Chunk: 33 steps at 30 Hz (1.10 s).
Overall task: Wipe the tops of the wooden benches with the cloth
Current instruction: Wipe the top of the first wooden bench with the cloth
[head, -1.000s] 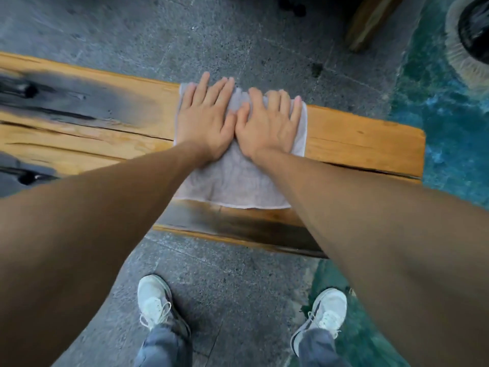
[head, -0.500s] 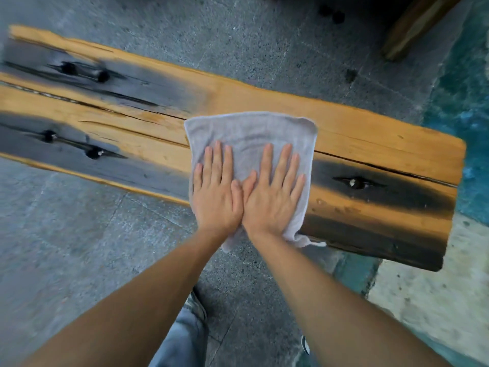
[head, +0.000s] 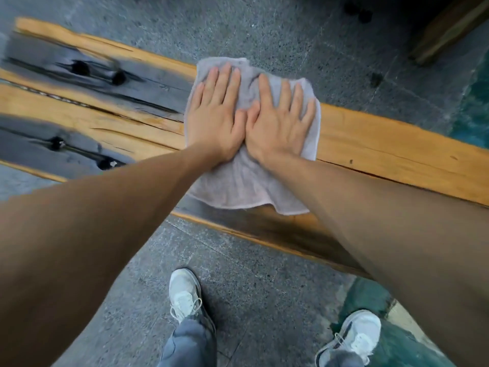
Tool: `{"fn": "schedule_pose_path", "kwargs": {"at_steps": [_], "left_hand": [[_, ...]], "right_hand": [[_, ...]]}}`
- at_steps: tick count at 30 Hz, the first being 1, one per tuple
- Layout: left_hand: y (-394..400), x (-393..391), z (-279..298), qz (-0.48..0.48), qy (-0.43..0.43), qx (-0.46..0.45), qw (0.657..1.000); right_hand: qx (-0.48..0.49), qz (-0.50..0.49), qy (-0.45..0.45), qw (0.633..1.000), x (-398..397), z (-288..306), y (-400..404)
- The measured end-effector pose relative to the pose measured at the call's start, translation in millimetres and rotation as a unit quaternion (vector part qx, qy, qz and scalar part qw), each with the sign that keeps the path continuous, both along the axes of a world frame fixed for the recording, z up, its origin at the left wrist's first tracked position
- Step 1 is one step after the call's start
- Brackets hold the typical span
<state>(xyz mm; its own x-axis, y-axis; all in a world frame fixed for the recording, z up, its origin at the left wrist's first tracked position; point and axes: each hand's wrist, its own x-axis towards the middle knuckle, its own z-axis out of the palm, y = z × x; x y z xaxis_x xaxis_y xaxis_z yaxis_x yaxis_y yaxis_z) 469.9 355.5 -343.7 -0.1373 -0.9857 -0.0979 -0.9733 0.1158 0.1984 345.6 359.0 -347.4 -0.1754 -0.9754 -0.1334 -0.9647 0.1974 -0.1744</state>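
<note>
Left hand (head: 215, 120) and right hand (head: 280, 123), fingers straight, press flat on the cloth (head: 246, 181) atop the bench (head: 383, 152).

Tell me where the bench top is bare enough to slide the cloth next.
Bare orange plank runs right of the pale grey cloth toward the teal floor, and the dark-stained wooden bench top lies bare to its left, around the black knots. The middle is taken: left hand and right hand press flat, side by side, on the cloth.

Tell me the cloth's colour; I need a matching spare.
Pale grey cloth, head view.
</note>
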Motion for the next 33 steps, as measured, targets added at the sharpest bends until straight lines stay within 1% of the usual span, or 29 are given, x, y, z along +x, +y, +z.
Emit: {"fn": "schedule_pose_path", "kwargs": {"at_steps": [4, 7, 9, 11, 13, 18, 20, 22, 25, 28, 33], "left_hand": [[-24.8, 1.4, 1.7, 0.019, -0.011, -0.001, 1.0], [-18.6, -2.5, 5.3, 0.034, -0.008, -0.011, 0.999], [-7.3, -4.8, 5.3, 0.06, -0.001, -0.014, 0.998], [11.4, -4.7, 3.9, 0.086, 0.001, -0.008, 0.996], [38.2, -0.5, 2.2, 0.092, 0.009, -0.009, 0.996], [130.3, 18.3, -4.4, 0.106, 0.059, -0.031, 0.992], [159.0, 28.2, -5.7, 0.099, 0.061, -0.029, 0.993], [169.8, 41.2, -6.6, 0.076, 0.06, -0.028, 0.995], [149.1, 64.2, -7.1, 0.055, 0.029, -0.03, 0.998], [105.8, 100.5, -11.5, 0.032, 0.018, -0.018, 0.999], [14.7, 151.2, -5.0, 0.034, -0.002, -0.022, 0.999]], "right_hand": [[-0.013, -0.028, 0.008, 0.999, 9.7, 2.7, -24.5], [-0.02, -0.022, 0.012, 0.999, 11.5, 1.6, -20.8], [-0.015, -0.007, 0.011, 1.0, 10.7, -0.8, -15.1], [-0.009, 0.009, 0.004, 1.0, 13.0, -1.0, -1.7], [-0.018, 0.023, 0.005, 1.0, 20.0, -3.5, 23.8], [-0.016, 0.058, 0.012, 0.998, 39.2, -7.6, 110.1], [-0.005, 0.075, 0.02, 0.997, 49.3, -9.1, 134.3], [0.006, 0.092, 0.026, 0.995, 59.0, -10.4, 145.1], [0.017, 0.133, 0.039, 0.99, 64.0, -9.9, 135.3], [-0.002, 0.17, 0.041, 0.985, 81.0, -8.4, 103.2], [-0.019, 0.143, 0.006, 0.989, 137.6, -5.4, 18.7]]}}
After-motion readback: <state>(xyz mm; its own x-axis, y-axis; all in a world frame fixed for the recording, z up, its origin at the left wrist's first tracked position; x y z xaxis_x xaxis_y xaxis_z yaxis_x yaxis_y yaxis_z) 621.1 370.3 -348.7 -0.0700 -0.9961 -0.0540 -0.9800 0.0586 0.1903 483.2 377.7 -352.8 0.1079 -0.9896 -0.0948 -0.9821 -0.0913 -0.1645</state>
